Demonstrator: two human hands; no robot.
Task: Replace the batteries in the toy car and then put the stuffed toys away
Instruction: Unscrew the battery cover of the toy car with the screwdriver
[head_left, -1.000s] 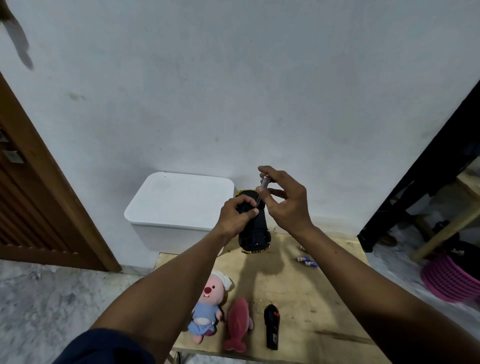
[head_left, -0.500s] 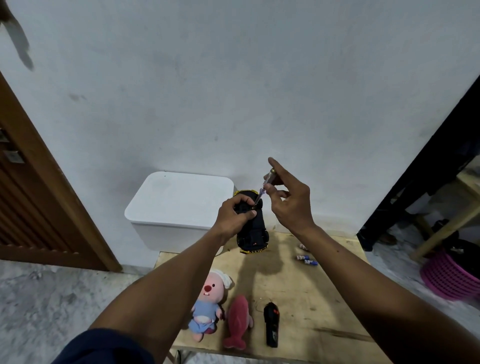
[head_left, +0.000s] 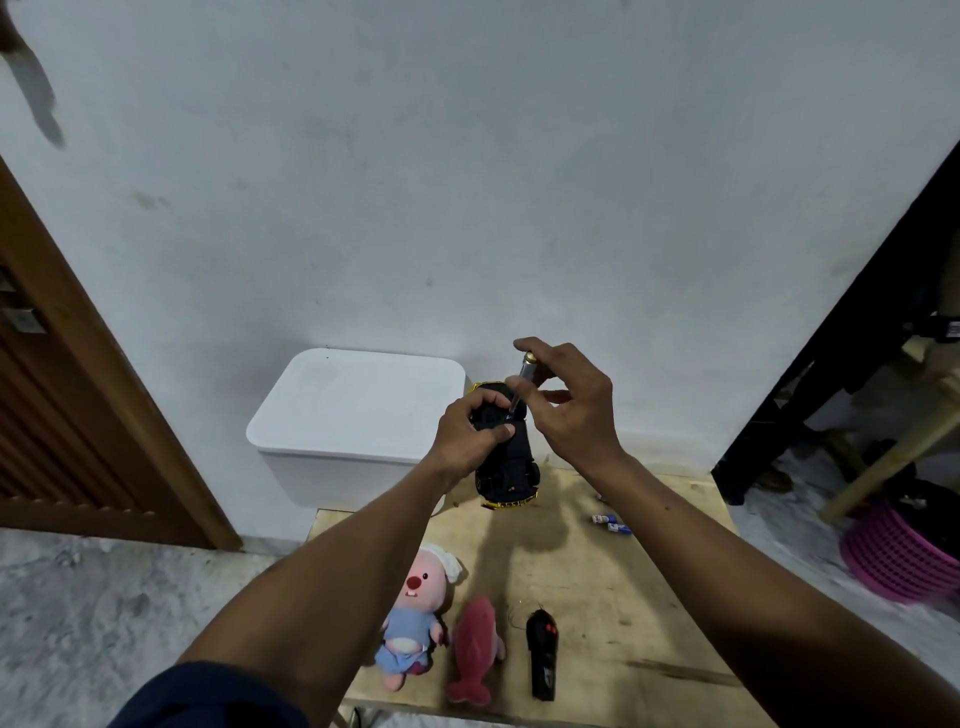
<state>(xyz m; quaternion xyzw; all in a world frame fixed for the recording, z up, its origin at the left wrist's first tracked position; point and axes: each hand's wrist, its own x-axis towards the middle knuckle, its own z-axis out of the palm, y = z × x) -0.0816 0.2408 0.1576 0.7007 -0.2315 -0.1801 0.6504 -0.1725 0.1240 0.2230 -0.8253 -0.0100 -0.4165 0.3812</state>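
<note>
**Toy car held upside down over the table, screwdriver set to its underside**

At the near edge of the wooden table three things are laid side by side. On the left a pink plush beaver in a blue dress and white cap is seen lying on its back. A pink plush fish is placed just to its right, tail toward the camera. Just beside the fish lies a black remote control with red buttons. A dark blue sleeve is visible at the bottom left of the view.

Farther back and to the right, two small batteries with blue and white labels are left on the tabletop, close together and well apart from the plush toys.

Above the far part of the table the black toy car with yellow trim is held up, clear of the wood, its underside turned to the camera. Its upper end is gripped by the left hand, fingers curled round the body. A screwdriver with a clear handle is pinched by the right hand between thumb and fingertips, and its tip is set against the car's underside just beside the left fingers.

Behind the car a white lidded box is stood against the pale wall. A wooden door is seen at the left, and a pink basket on the floor at the right.
</note>
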